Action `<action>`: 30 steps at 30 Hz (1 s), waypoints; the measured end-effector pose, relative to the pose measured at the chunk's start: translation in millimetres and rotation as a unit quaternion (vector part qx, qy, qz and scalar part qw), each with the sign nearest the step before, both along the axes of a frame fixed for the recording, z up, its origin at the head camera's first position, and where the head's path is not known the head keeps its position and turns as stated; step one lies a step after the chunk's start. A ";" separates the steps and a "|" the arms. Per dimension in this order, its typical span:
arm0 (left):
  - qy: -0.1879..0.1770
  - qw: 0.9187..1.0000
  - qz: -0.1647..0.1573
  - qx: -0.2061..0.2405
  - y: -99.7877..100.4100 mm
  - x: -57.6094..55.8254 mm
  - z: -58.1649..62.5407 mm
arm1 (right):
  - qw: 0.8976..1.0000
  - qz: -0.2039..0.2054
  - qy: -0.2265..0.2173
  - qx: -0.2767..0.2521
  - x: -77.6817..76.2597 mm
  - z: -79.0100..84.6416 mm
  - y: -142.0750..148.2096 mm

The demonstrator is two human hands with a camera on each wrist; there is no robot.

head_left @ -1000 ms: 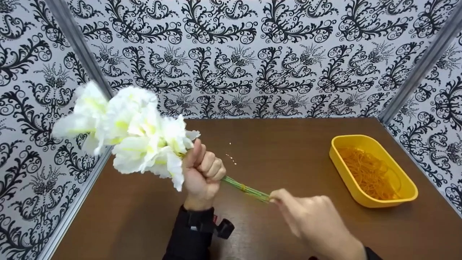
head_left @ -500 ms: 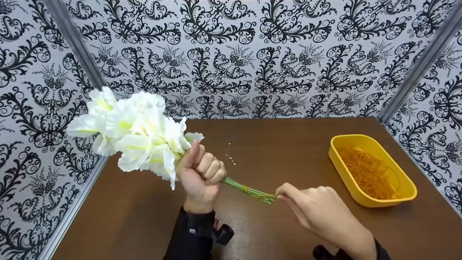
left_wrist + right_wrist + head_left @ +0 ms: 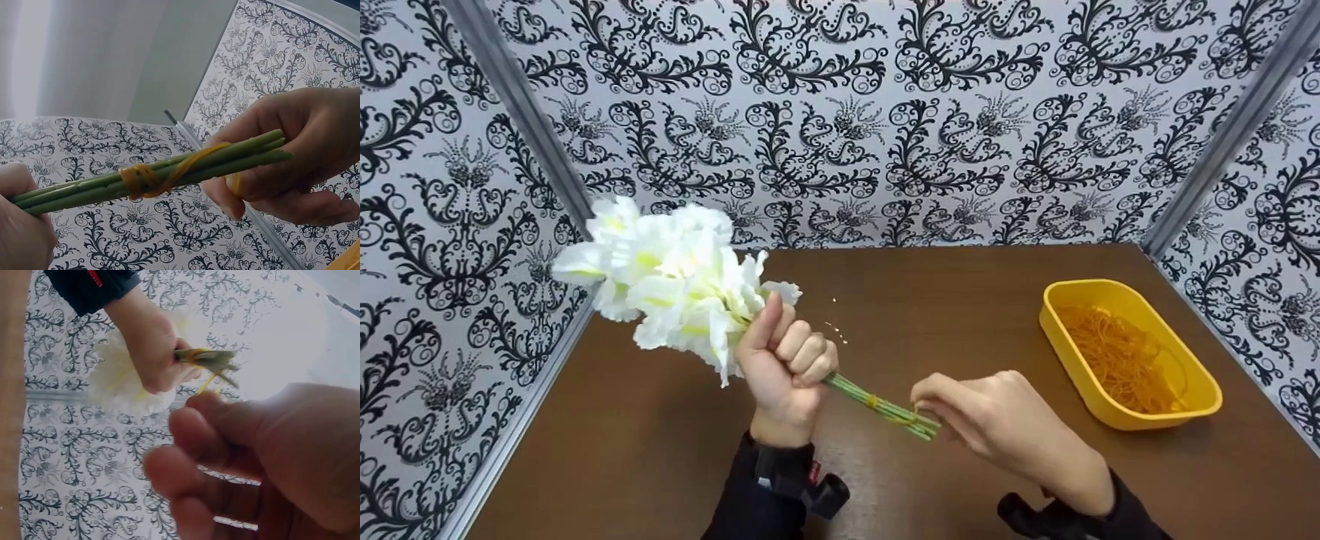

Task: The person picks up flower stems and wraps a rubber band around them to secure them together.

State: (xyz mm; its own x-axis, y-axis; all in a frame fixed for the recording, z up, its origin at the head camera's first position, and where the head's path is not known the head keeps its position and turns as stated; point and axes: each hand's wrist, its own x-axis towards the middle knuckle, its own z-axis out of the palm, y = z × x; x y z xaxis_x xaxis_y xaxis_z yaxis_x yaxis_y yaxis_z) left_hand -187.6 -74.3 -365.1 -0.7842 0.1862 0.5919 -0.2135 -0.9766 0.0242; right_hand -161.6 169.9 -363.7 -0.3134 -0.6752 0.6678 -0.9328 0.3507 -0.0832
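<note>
My left hand [image 3: 787, 367] grips a bunch of white flowers [image 3: 682, 277] by the green stems [image 3: 84, 191], just under the blooms. The bunch is held tilted above the table, blooms to the upper left, stem ends to the lower right. A yellow rubber band [image 3: 140, 180] is wound around the stems, and a loop of it stretches toward the stem ends. Beside those ends my right hand [image 3: 997, 420] pinches the stretched loop between thumb and finger, as the left wrist view shows. In the right wrist view the band [image 3: 207, 382] runs from the stems to my fingertips.
A yellow tray [image 3: 1057, 330] full of loose rubber bands [image 3: 1117, 360] stands on the brown table [image 3: 930, 300] at the right. Small pale crumbs [image 3: 836, 330] lie mid-table. Patterned walls [image 3: 840, 135] enclose the back and sides.
The flower bunch and my left hand have shifted slightly right. My right hand first pulled the band out past the stem ends, then came back left beside them with the loop.
</note>
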 end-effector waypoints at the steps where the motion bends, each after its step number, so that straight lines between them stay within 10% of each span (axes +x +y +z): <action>1: -0.003 1.000 -0.001 0.000 -0.1 -0.4 -0.3 | 1.000 0.000 0.007 -0.002 -0.3 0.6 0.1; 23: -0.021 0.998 -0.050 -0.035 17.1 4.1 -5.1 | 0.998 0.014 0.042 -0.033 -10.3 -17.8 -20.6; 30: -0.029 0.998 -0.055 -0.013 13.5 1.8 -5.5 | 0.993 0.097 -0.024 -0.059 -14.7 -19.5 -22.9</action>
